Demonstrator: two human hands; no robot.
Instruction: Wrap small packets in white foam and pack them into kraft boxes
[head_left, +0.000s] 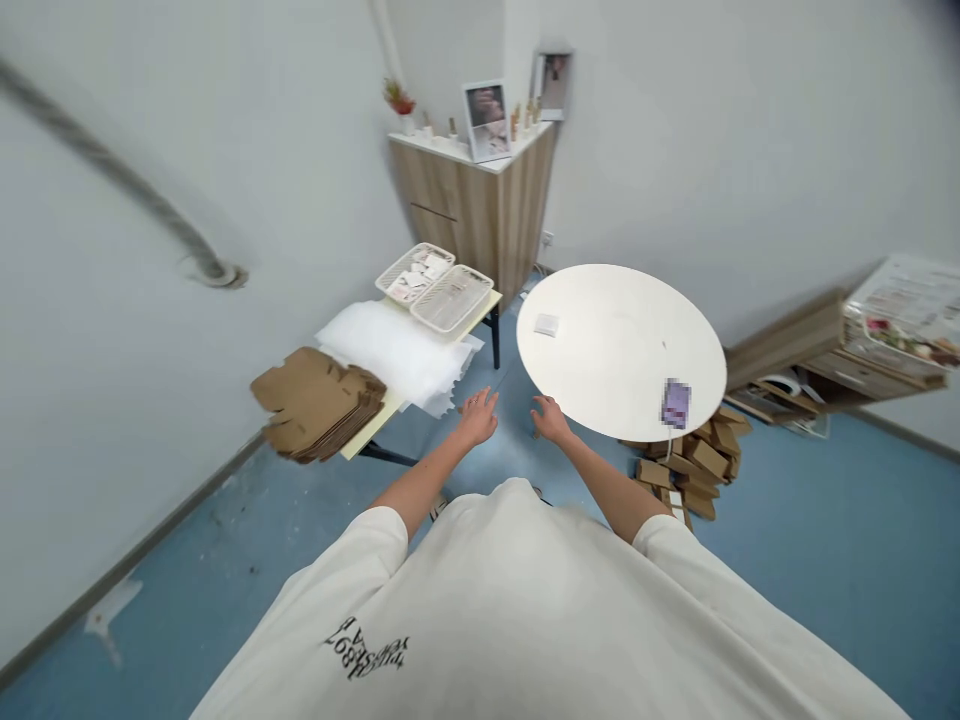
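My left hand (478,418) is held out over the floor with its fingers apart and nothing in it. It is nearest to a stack of white foam sheets (397,345) on the narrow table at the left. My right hand (551,418) hovers by the near left rim of the round white table (615,370), fingers loosely bent and apart, with no object visible in it. Flat brown cardboard boxes (319,405) are piled beside the foam sheets. On the round table lie a small white packet (547,325) and a blurred-out purple item (676,403).
Two white plastic baskets (452,298) stand at the narrow table's far end, one holding small white pieces. Folded cardboard boxes (705,460) are heaped on the floor beneath the round table. A wooden cabinet (465,195) fills the corner; a low shelf (795,360) stands right.
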